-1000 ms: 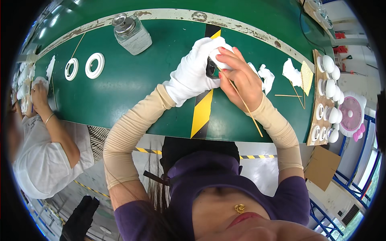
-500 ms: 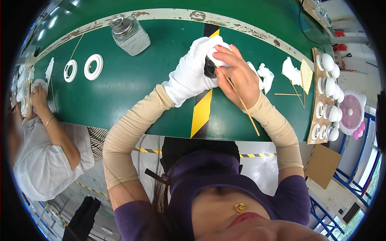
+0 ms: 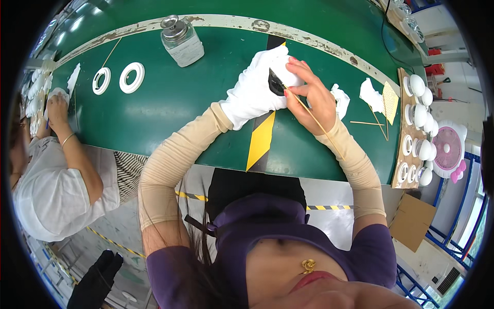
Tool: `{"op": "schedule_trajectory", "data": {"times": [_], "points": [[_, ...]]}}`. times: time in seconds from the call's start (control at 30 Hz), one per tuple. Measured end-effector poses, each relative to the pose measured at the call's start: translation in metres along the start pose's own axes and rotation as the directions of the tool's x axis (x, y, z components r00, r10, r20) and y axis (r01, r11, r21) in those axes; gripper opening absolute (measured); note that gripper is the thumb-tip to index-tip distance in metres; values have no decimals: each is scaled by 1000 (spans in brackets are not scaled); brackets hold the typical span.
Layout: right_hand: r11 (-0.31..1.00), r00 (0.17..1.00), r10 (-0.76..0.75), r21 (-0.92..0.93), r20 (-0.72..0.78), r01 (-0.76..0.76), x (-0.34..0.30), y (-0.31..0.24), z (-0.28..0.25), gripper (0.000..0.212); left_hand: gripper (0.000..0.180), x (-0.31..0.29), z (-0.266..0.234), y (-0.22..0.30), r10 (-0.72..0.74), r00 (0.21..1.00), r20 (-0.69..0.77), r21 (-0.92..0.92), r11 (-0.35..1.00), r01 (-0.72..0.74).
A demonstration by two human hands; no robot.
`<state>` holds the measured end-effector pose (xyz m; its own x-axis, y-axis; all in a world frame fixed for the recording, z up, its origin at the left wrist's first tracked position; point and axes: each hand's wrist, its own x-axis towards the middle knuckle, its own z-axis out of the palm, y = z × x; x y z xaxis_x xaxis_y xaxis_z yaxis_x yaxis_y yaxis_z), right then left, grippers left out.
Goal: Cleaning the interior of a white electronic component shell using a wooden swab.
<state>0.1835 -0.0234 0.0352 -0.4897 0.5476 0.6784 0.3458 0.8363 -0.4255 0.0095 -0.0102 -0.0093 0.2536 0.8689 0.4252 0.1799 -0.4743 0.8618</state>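
Note:
My left hand (image 3: 253, 88), in a white glove, is closed around a white rounded piece (image 3: 286, 71) with a glossy black part (image 3: 276, 83) facing me. Bare, with red nails, my right hand (image 3: 315, 101) pinches a thin wooden stick (image 3: 312, 116) close to its upper end. That end meets the edge of the black part, and the long rest of the stick slants down over my right forearm. Both hands are together above the green table. My gloved fingers and the far side of the piece are mostly hidden.
A glass bottle (image 3: 183, 45) with a metal top stands far left, near white rings (image 3: 131, 78). To the right lie crumpled white cloths (image 3: 340, 101), loose sticks (image 3: 366, 123) and a board (image 3: 403, 134) of white domes. A person (image 3: 62, 180) works at left.
The view has shifted slightly, so the bottle and rings appear farther right. The white piece is turned a little, and the stick's lower end has swung up and right against my forearm.

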Motion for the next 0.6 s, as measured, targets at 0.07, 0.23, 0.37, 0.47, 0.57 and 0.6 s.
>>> {"op": "schedule_trajectory", "data": {"times": [0.07, 0.23, 0.37, 0.47, 0.57, 0.6], "points": [[1000, 1000, -3, -7, 1, 3, -2, -1, -1, 24, 87, 0, 0, 0, 14, 1000, 1, 1, 1000, -14], [1000, 1000, -7, -27, -20, 7, -6, 1, -3, 26, 87, 1, -1, 3, 7, 1000, 2, 27, 1000, -7], [995, 998, -56, -82, 3, 56, -5, 1, -2, 27, 88, 0, 0, 0, 14, 1000, 3, 44, 999, -14], [991, 997, -72, -117, 5, 72, -5, 1, -3, 27, 88, 0, 1, 0, -1, 1000, 4, 31, 1000, 0], [982, 995, -99, -160, 0, 98, -3, 0, 0, 28, 91, 0, 2, -4, 12, 1000, 3, 38, 999, -12], [976, 993, -119, -185, -8, 115, -3, 0, 1, 28, 91, 0, 2, -5, 48, 999, -13, 59, 997, -47]]}}
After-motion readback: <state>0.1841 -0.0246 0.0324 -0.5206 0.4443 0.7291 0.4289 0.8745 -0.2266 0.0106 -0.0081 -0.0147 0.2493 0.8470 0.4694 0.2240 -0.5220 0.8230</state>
